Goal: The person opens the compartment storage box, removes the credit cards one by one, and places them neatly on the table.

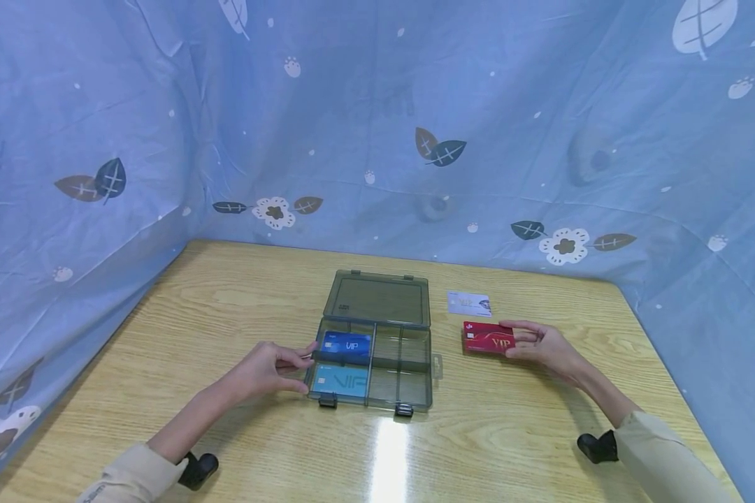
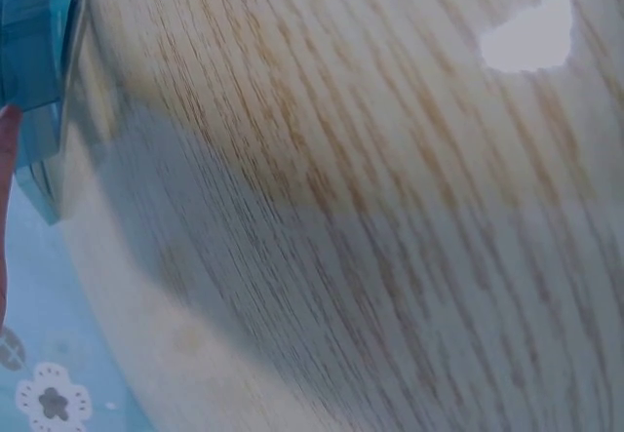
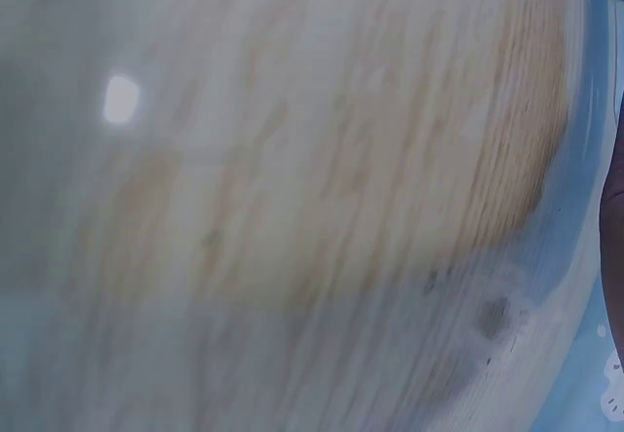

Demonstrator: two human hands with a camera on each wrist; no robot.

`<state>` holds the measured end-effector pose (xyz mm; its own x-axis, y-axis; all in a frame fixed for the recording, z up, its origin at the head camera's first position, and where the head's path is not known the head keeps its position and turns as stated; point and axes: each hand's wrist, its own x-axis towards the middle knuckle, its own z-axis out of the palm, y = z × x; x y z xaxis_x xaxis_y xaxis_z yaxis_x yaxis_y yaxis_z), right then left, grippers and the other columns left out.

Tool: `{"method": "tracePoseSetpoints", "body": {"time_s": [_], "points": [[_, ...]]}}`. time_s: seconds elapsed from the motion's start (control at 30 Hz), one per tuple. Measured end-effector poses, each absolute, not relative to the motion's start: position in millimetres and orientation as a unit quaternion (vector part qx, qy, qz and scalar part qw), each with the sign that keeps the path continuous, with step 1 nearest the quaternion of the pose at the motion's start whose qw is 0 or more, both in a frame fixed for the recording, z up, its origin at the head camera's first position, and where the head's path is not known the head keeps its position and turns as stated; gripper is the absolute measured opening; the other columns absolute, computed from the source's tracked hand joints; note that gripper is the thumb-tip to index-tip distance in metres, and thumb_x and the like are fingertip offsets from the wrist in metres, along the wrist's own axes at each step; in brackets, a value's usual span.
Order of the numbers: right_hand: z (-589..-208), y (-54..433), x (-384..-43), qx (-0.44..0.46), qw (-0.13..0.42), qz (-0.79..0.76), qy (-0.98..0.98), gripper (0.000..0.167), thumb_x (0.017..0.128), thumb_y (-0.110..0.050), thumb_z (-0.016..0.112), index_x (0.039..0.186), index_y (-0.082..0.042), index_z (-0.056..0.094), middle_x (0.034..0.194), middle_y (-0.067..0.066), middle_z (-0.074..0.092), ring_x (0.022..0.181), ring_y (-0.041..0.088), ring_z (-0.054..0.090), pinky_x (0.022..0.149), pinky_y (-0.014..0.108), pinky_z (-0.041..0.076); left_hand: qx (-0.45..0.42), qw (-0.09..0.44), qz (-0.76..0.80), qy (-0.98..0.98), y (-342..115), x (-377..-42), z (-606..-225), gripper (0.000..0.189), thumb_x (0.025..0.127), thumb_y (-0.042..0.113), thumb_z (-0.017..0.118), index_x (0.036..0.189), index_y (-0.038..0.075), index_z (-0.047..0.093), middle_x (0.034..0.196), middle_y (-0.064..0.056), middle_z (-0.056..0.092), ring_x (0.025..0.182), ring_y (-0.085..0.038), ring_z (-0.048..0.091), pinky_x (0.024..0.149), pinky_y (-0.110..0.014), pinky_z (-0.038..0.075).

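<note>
A smoky see-through plastic organizer box [image 1: 401, 363] lies on the table with its lid [image 1: 377, 299] folded back. In its left compartments sit a dark blue VIP card [image 1: 347, 344] at the back and a light blue VIP card [image 1: 340, 381] at the front. My left hand [image 1: 267, 370] rests against the box's left side, thumb and fingertips spread along the edge. To the right of the box, my right hand [image 1: 544, 346] pinches the right end of a red VIP card [image 1: 487, 337] between thumb and fingers. Behind it lies a silvery white card [image 1: 469, 303].
The box's right side has several smaller compartments, and two black latches [image 1: 404, 410] line its front edge. A blue leaf-patterned cloth [image 1: 377, 140] hangs around the back and sides of the wooden table [image 1: 252, 279].
</note>
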<state>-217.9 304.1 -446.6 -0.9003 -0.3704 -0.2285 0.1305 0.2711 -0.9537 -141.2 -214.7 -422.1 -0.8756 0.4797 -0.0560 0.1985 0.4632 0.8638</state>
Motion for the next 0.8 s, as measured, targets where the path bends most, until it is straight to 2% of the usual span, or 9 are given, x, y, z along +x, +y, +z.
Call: {"method": "tracePoseSetpoints", "body": {"time_s": [0.23,0.57,0.7,0.8], "points": [[-449,300,-228,-0.085,0.197,-0.59,0.779,0.068,0.085,-0.005,0.073,0.142,0.008,0.038,0.101,0.001,0.072,0.096,0.006,0.064,0.081,0.021,0.056,0.203,0.15,0.485,0.837,-214,-141,-421,0.037,0.072,0.016,0.082,0.102,-0.004,0.071,0.133,-0.026,0.049,0.114,-0.034,0.058,0.087,-0.031,0.055],[-451,297,-241,-0.086,0.209,-0.589,0.776,0.071,0.086,-0.008,0.073,0.144,0.007,0.035,0.107,0.003,0.071,0.1,0.004,0.063,0.084,0.02,0.055,0.203,0.15,0.481,0.84,-214,-141,-421,0.036,0.072,0.015,0.082,0.101,-0.004,0.071,0.134,-0.026,0.048,0.111,-0.032,0.06,0.086,-0.03,0.055],[-452,295,-241,-0.089,0.202,-0.582,0.783,0.072,0.084,-0.009,0.074,0.143,0.006,0.037,0.112,0.01,0.069,0.099,0.005,0.063,0.083,0.021,0.055,0.2,0.151,0.48,0.841,-214,-142,-421,0.036,0.072,0.015,0.082,0.101,-0.004,0.071,0.135,-0.026,0.048,0.111,-0.032,0.061,0.086,-0.03,0.055],[-452,294,-240,-0.097,0.188,-0.566,0.796,0.07,0.083,-0.011,0.076,0.141,0.007,0.041,0.124,0.019,0.061,0.097,0.007,0.064,0.082,0.02,0.055,0.2,0.152,0.479,0.841,-214,-142,-421,0.037,0.073,0.016,0.082,0.102,-0.004,0.071,0.135,-0.026,0.047,0.11,-0.031,0.061,0.087,-0.03,0.055]]}}
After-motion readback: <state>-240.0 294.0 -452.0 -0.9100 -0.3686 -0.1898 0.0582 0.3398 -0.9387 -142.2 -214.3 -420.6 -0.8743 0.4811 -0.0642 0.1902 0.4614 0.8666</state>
